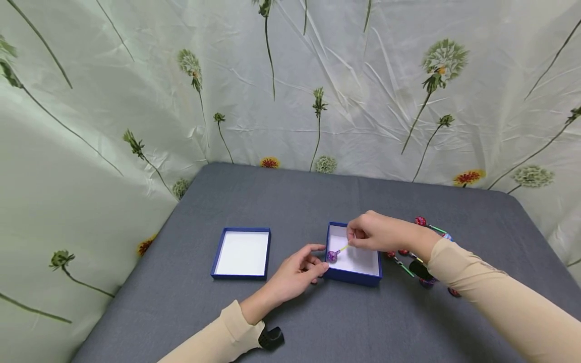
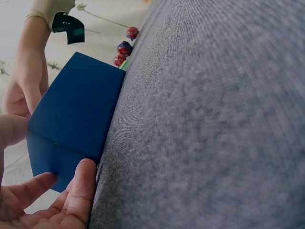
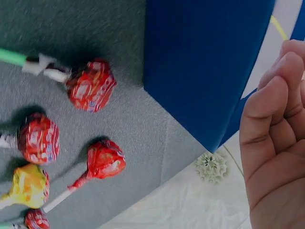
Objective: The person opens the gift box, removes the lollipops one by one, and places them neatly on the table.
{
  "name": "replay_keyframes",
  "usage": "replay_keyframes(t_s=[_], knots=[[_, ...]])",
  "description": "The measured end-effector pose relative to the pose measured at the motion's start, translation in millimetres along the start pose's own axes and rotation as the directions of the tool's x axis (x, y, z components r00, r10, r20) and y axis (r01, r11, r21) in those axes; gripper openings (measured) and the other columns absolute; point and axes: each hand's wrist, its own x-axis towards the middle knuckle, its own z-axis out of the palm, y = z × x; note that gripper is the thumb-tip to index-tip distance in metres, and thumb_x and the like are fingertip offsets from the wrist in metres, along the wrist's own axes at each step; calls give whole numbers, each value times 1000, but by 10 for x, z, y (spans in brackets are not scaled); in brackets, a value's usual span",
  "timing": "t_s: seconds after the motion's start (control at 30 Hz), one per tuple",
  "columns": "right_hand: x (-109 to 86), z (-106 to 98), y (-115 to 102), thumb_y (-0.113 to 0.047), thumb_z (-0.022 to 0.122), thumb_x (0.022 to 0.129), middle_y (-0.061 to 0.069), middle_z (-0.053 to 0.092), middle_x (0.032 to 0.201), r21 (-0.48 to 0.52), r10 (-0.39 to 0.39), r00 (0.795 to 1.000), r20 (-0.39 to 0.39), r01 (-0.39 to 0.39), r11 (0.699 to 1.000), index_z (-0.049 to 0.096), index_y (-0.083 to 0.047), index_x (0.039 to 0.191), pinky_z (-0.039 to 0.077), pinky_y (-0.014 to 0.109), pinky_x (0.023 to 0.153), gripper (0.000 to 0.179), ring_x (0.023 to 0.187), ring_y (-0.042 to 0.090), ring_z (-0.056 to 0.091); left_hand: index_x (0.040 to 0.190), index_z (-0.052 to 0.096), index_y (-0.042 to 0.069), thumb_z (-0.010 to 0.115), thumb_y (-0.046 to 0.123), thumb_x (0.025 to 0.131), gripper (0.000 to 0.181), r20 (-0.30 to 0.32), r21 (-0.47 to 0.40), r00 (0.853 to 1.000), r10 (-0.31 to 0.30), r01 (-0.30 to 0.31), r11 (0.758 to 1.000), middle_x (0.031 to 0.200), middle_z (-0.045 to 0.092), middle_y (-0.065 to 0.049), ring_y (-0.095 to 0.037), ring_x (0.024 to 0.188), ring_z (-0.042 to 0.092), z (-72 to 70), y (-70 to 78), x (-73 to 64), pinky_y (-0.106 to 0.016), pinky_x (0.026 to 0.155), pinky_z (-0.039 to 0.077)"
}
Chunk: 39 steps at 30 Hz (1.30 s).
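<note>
A purple-wrapped lollipop [image 1: 333,256] with a yellow stick is at the left inner side of an open blue box [image 1: 354,276] with a white inside. My right hand [image 1: 369,231] reaches over the box's right side and pinches the end of that stick. In the right wrist view, curled fingers [image 3: 271,105] show beside the blue wall; part of the yellow stick [image 3: 279,27] appears beyond them. My left hand [image 1: 297,269] rests at the box's front left corner. Its thumb touches the rim and its fingertips [image 2: 85,169] touch the left wall.
A shallow blue lid [image 1: 240,276] with a white inside lies left of the box. Several lollipops, among them a red one [image 3: 93,86] and a yellow one [image 3: 31,185], lie on the grey cloth right of the box, partly under my right forearm. A flowered curtain [image 1: 290,116] hangs behind the table.
</note>
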Motion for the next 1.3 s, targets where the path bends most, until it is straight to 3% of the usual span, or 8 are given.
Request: replay_keyframes(t_s=[0.33, 0.83, 1.13, 1.3], knots=[[-104, -57, 13, -16, 63, 99, -9, 57, 65, 72, 60, 998, -26, -58, 996, 66, -10, 92, 46, 22, 57, 10, 59, 3, 53, 141, 54, 26, 63, 37, 99, 44, -2, 29, 1000, 11, -11, 1000, 101, 69, 3, -11, 80, 66, -6, -14, 1, -24, 63, 48], [-242, -215, 150, -19, 60, 102, -3, 62, 70, 124, 117, 988, -104, -104, 987, 67, -11, 95, 45, 24, 54, 12, 59, 7, 54, 140, 54, 28, 63, 36, 99, 42, 2, 20, 1000, 29, -29, 999, 104, 69, 0, -13, 81, 67, -11, -22, -3, -24, 65, 50], [-368, -364, 232, -24, 58, 103, -1, 58, 70, 210, 196, 973, -122, -168, 963, 65, -11, 97, 46, 27, 55, 16, 58, 11, 52, 140, 54, 31, 63, 38, 99, 43, 8, 29, 999, 36, -36, 999, 104, 69, 2, -13, 84, 67, -16, -34, -12, -24, 68, 51], [-454, -443, 314, -23, 58, 103, 3, 56, 69, 247, 208, 965, -158, -165, 955, 63, -11, 96, 45, 27, 54, 15, 56, 12, 51, 139, 54, 34, 62, 38, 100, 41, 12, 37, 999, 48, -49, 998, 103, 69, 2, -13, 85, 67, -20, -53, -10, -24, 70, 51]])
